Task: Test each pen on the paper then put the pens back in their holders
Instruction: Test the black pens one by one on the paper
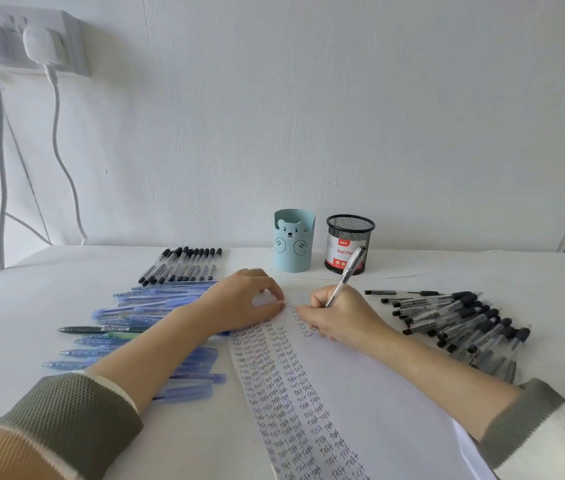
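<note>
My right hand (336, 317) grips a clear pen (346, 277) with its tip down on the white paper (360, 382), which carries columns of the written word "Test". My left hand (243, 299) rests on the paper's upper left part, fingers curled with their tips pressing the sheet. A light blue bear holder (293, 240) and a black mesh holder (349, 244) stand behind the paper; no pens show above their rims. Black-capped pens lie in a row at the back left (180, 266) and in a pile at the right (461, 327). Blue pens (156, 320) lie at the left.
A dark green pen (101, 329) lies among the blue ones. A white wall rises right behind the holders. A socket with a plug (36, 43) and hanging white cables (59, 150) is at the upper left. The table (481, 271) is covered in white.
</note>
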Tool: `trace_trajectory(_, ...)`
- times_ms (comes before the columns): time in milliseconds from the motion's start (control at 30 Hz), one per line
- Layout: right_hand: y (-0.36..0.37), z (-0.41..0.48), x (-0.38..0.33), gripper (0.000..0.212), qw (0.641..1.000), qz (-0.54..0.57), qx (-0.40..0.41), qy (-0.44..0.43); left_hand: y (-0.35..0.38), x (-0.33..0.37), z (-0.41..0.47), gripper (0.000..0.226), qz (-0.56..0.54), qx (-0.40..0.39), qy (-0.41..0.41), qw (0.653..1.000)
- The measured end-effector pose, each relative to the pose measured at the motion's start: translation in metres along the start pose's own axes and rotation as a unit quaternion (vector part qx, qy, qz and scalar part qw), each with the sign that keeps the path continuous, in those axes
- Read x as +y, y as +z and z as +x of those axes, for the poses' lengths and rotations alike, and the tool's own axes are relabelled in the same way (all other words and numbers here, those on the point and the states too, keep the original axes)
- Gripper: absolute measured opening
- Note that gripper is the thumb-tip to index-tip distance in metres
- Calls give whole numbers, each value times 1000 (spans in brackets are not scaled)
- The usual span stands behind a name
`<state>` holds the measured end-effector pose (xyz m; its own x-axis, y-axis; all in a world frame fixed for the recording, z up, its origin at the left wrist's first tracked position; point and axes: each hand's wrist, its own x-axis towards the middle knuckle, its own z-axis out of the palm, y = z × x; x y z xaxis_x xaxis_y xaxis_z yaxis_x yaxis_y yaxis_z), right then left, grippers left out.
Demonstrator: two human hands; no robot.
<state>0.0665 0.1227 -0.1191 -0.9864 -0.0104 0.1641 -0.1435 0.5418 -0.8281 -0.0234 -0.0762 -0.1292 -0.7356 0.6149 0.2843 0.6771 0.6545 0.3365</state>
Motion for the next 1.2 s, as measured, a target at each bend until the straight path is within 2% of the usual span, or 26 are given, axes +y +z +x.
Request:
trace_trajectory(100, 3, -1, 3, 35, 1000, 16, 4, -3, 0, 1, 0, 37, -2, -4, 0, 1000)
trace_trajectory(200, 4, -2, 4, 39, 1000, 12, -1, -8, -1, 3, -2, 48, -4, -4, -3, 1000)
trace_trajectory(367, 4, -1, 5, 43, 1000, 8, 2, -19, -2, 4, -2, 51, -3, -8, -13, 1000)
trace_trajectory(667, 4, -1, 5, 46, 1000, -4, -4, -31, 0, 2, -2, 39, -5, -10, -15, 1000)
trace_trajectory(800, 3, -2, 4, 46, 1000, -8, -11, -25, -1, 4, -1, 46, -1, -10, -15, 1000)
trace_trajectory(900, 3, -2, 3, 44, 999, -19, -12, -25, -1, 4, -1, 35, -1, -10, -15, 1000)
trace_trajectory(1033, 3, 0, 4, 46, 1000, -2, -4, -26, 0, 2, -1, 46, 1, -8, -17, 1000)
trace_trajectory(1200, 3, -2, 3, 46, 999, -20, -6, -32, 1, 2, -1, 47, 0, -2, -14, 1000)
